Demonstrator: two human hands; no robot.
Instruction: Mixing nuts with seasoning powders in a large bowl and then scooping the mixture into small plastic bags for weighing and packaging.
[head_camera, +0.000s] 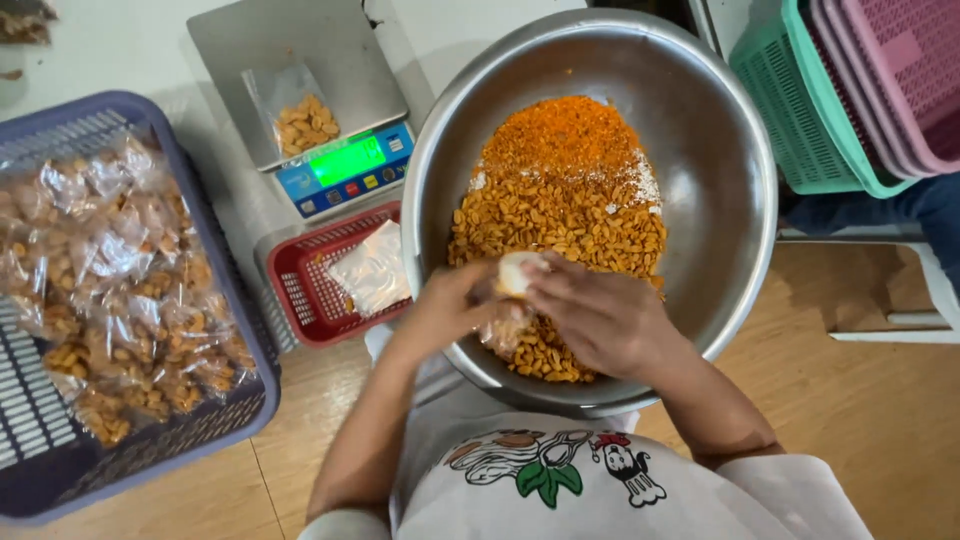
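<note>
A large steel bowl is seen in the middle of the scene, and it is partly filled with golden roasted nuts topped at the far side by a mound of orange spice powder and a streak of white grains. Over the near part of the bowl, a small clear bag of nuts is held between both hands. The left hand is closed around the bag's left side, and the right hand is curled over a small pale scoop that is pressed at the bag's mouth. To the left of the bowl, a small red basket is placed, and a filled clear packet lies in it. Just beyond the red basket, a kitchen scale with a lit green display is set, and a bag with a few nuts rests on its steel plate. At the far left, a large blue basket is heaped with sealed packets of nuts. At the far right, stacked green and pink baskets are seen. A wooden floor is visible at the near right.
</note>
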